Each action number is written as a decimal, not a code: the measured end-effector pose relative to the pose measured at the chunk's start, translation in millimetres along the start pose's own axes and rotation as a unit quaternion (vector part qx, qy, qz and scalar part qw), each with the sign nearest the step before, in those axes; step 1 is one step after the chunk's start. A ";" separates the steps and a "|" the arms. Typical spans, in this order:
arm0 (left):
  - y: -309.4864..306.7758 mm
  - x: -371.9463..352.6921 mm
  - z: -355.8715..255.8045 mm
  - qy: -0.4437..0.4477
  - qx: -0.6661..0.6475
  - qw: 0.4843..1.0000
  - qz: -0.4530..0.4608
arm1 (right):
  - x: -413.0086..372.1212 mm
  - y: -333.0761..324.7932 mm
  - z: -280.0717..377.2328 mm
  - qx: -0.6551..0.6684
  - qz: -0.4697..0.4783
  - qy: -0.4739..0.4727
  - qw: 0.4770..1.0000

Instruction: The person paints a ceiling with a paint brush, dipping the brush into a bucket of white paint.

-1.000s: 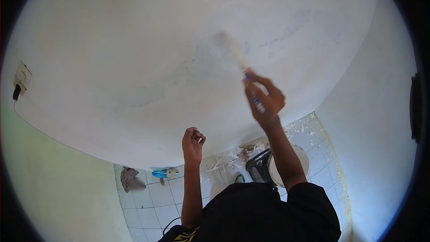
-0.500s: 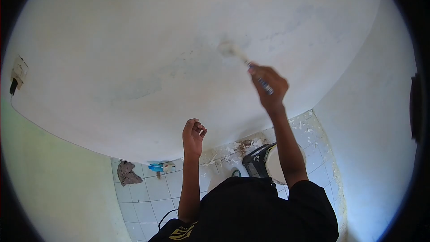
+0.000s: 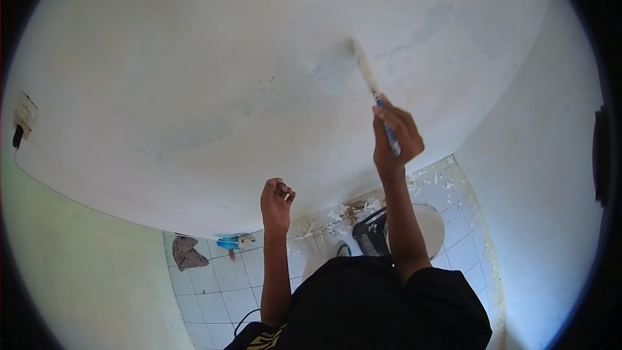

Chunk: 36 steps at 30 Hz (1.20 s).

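Note:
My right hand (image 3: pixel 397 133) is wrapped round the blue-and-white handle of what looks like a paintbrush (image 3: pixel 365 71), its long pale head coated in white. The tip meets the pale wall (image 3: pixel 214 39) at a greyish spot. Around it run faint grey-blue patches (image 3: pixel 201 133) and small dark marks. My left hand (image 3: pixel 277 204) is raised low in front of the wall, holding nothing. Its fingers curl loosely, with a gap at the thumb.
Behind my right forearm is a round white container (image 3: pixel 427 230) beside a black stool-like object (image 3: pixel 370 233). Pale flakes (image 3: pixel 421 188) litter the tiled floor (image 3: pixel 230 272). A crumpled cloth (image 3: pixel 188 254) and a blue item (image 3: pixel 228 243) lie left. A plugged-in socket (image 3: pixel 26 113) is on the wall.
My right hand has shifted slightly right and down, while the brush tip has slid up and right along the wall. My left hand has sunk a little.

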State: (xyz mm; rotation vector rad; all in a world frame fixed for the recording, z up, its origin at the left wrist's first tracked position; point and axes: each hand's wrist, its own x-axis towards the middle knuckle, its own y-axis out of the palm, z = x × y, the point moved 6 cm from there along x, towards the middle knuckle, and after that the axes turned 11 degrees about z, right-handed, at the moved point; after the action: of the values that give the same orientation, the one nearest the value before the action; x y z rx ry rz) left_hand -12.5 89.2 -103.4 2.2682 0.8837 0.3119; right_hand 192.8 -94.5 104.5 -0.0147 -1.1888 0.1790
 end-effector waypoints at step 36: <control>15.2 5.1 7.4 -0.043 0.004 0.999 0.026 | 45.1 -12.7 -29.2 0.042 0.106 -0.002 0.994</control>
State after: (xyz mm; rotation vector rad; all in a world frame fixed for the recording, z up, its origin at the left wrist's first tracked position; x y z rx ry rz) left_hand 2.3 80.7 -98.9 2.2958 0.7847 0.2317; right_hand 237.7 -98.0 136.4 -0.0666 -1.1822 0.4154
